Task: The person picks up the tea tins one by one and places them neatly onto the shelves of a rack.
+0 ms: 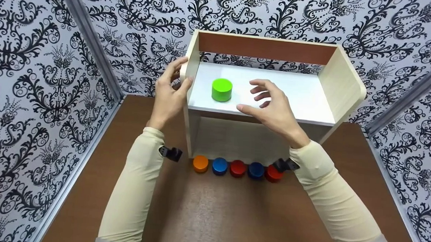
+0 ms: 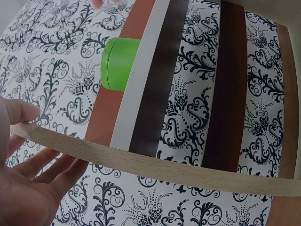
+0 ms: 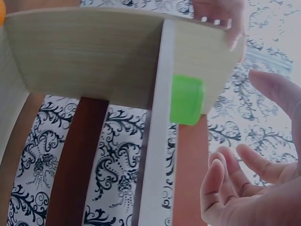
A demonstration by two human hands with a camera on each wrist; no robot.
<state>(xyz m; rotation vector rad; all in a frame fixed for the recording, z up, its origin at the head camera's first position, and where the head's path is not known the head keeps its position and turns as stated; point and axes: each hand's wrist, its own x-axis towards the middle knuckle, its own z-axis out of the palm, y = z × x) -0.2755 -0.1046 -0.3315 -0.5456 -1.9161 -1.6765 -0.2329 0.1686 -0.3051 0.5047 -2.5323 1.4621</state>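
Note:
A small wooden shelf unit (image 1: 289, 89) with a white top board stands on the table. Its left side panel (image 1: 193, 60) is held by my left hand (image 1: 170, 97), thumb on one face and fingers round the other, as the left wrist view shows. On the white board, toward the left, a bright green round container (image 1: 222, 90) stands upright. My right hand (image 1: 274, 109) hovers over the front of the board, to the right of this container, its fingers loosely bent and apart from it. Nothing lies between its thumb and fingers in the right wrist view (image 3: 263, 174).
In front of the unit, a row of round containers lines the brown table (image 1: 211, 215): orange (image 1: 200, 164), blue (image 1: 219, 166), red (image 1: 237, 168), dark blue (image 1: 256, 170) and another red container (image 1: 273, 175), partly covered by the right wrist camera. Patterned walls (image 1: 50, 73) enclose the table.

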